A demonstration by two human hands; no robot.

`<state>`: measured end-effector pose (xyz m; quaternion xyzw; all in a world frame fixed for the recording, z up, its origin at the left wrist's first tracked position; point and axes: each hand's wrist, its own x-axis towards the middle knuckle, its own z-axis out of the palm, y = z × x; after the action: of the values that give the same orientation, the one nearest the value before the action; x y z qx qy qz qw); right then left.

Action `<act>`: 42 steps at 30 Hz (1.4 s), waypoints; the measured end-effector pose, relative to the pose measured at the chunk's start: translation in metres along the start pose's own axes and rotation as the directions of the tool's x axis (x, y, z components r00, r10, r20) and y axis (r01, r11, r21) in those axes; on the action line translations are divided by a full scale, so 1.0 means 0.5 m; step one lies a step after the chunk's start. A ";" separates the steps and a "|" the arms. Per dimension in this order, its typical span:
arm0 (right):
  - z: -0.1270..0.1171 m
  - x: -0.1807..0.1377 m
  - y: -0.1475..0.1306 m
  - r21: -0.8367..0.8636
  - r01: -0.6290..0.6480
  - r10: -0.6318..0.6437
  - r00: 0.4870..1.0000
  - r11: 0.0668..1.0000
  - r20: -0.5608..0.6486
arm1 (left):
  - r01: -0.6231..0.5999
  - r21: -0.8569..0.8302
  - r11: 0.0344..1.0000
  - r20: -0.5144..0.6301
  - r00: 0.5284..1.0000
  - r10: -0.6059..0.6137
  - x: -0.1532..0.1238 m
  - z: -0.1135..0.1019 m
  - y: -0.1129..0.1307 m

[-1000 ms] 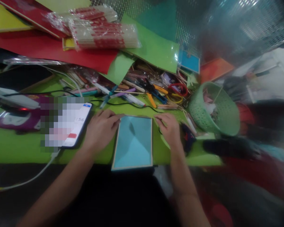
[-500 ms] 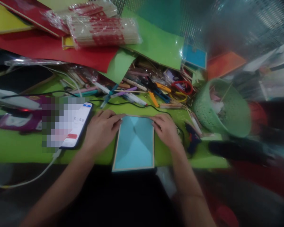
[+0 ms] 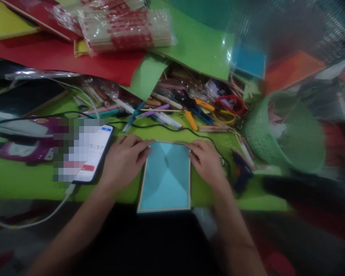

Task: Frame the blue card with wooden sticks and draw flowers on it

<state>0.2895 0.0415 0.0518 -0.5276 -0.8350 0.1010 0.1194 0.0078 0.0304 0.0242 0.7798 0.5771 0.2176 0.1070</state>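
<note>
A light blue paper sheet (image 3: 166, 180) lies on the green table (image 3: 23, 180), its near end hanging over the front edge. Its two top corners look folded in toward the middle. My left hand (image 3: 123, 159) rests at the sheet's top left corner, fingers pressed flat on the fold. My right hand (image 3: 207, 161) lies at the top right corner, fingers also pressed flat on the paper. Neither hand holds anything else.
A phone (image 3: 84, 153) on a white cable lies left of my left hand. A black cable (image 3: 166, 128) runs behind the sheet. Pens, scissors (image 3: 227, 103) and sticks clutter the back. A green basket (image 3: 284, 134) and a glue gun (image 3: 241, 172) stand right. Red and green sheets (image 3: 195, 42) pile behind.
My right hand has slid left onto the sheet's top right corner. The camera view has drifted slightly; the left hand has stayed at its corner.
</note>
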 end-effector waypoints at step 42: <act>0.022 -0.003 -0.020 -0.013 0.078 -0.077 0.997 0.997 0.028 | 0.019 0.066 0.998 0.031 0.999 -0.021 -0.005 -0.006 0.005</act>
<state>0.2784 0.0353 0.0440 -0.4943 -0.8570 0.0977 0.1082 0.0080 0.0272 0.0275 0.7805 0.5900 0.1850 0.0924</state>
